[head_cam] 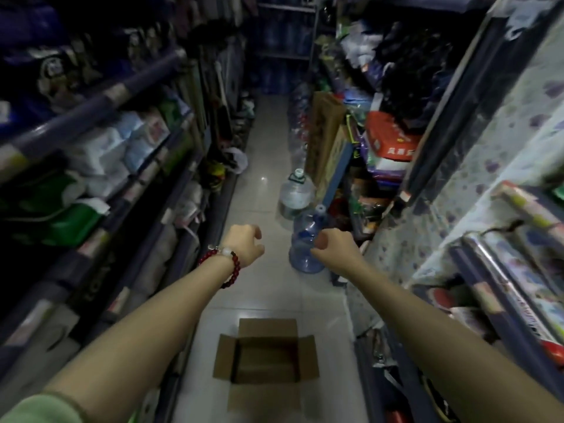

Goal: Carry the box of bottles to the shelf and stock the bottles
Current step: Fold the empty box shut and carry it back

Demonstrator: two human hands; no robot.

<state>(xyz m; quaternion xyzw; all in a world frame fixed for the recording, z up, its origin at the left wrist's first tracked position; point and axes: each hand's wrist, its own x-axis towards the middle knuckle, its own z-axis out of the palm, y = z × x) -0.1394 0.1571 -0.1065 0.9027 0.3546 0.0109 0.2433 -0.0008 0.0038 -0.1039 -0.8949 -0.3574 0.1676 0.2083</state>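
Note:
A brown cardboard box (pixel 266 354) sits on the tiled aisle floor below my arms, its flaps folded out; the inside is dark and I see no bottles in it. Both my arms stretch forward above it. My left hand (pixel 244 244), with a red bead bracelet on the wrist, is held out with its fingers loosely curled and holds nothing. My right hand (pixel 334 244) is likewise loosely curled and holds nothing. It overlaps the blue water jug (pixel 306 242) in the picture; whether they touch I cannot tell.
A narrow aisle runs ahead between stocked shelves, left shelf (pixel 100 190) and right shelf (pixel 476 239). Large water jugs (pixel 296 193) line the right side of the floor. A white plastic bag (pixel 238 160) lies at the left further on. The tiled floor (pixel 262 282) runs between them.

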